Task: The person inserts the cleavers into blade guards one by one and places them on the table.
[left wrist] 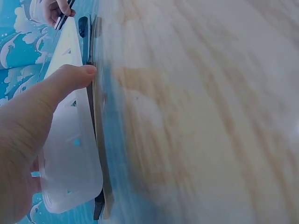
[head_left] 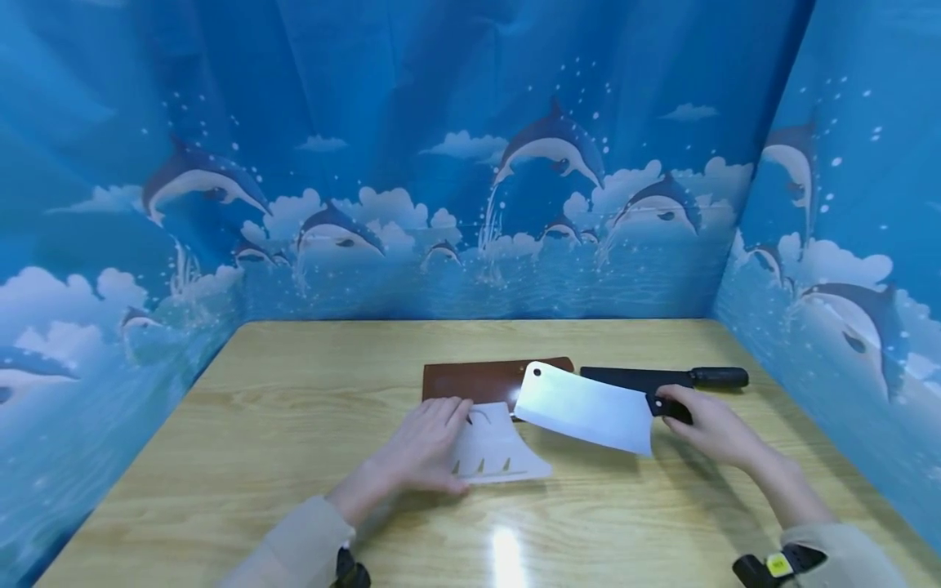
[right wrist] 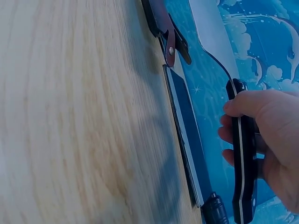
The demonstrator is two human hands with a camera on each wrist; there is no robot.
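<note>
In the head view my left hand [head_left: 426,445] grips a white plastic piece [head_left: 496,453] with a flared edge and a row of small slots. The left wrist view shows the thumb across the near face of this translucent piece [left wrist: 72,158] and fingertips behind it. My right hand [head_left: 709,425] holds a cleaver [head_left: 584,408] by its black handle, the wide shiny blade pointing left. That blade's end overlaps a brown sheath [head_left: 470,381] in the head view, close beside the white piece. Fingers and thumb wrap the cleaver handle [right wrist: 245,158] in the right wrist view.
Behind the cleaver lies a long, flat black blade-shaped tool [head_left: 635,377] with a black handle [head_left: 720,376]. A riveted strap [right wrist: 170,51] shows on the brown sheath. Blue dolphin-print curtains [head_left: 412,163] border the wooden table [head_left: 294,392] at the back and sides.
</note>
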